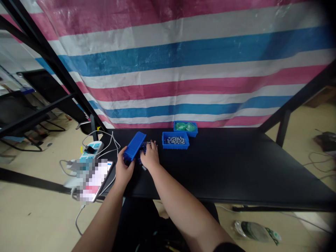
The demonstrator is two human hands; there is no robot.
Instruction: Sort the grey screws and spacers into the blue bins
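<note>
My left hand [124, 168] grips a blue plastic bin [135, 145] by its near end. The bin is tipped up on the left part of the black table, its inside mostly turned from view. Beside it, my right hand [150, 155] reaches palm-down over small dark and metallic pieces [144, 168], fingers apart. Its palm and part of the pieces are hidden, so their exact kind cannot be made out. Just right of that hand stands a second blue bin [175, 146] holding many small silvery metal parts [176, 140].
Behind the second bin is another blue bin [193, 133] with green bags [185, 126]. At left lie a power strip [96, 148], white cables and a lit phone [96, 182]. A striped sheet [183, 77] hangs behind the black table [236, 164]. A plastic bottle [257, 231] lies on the floor.
</note>
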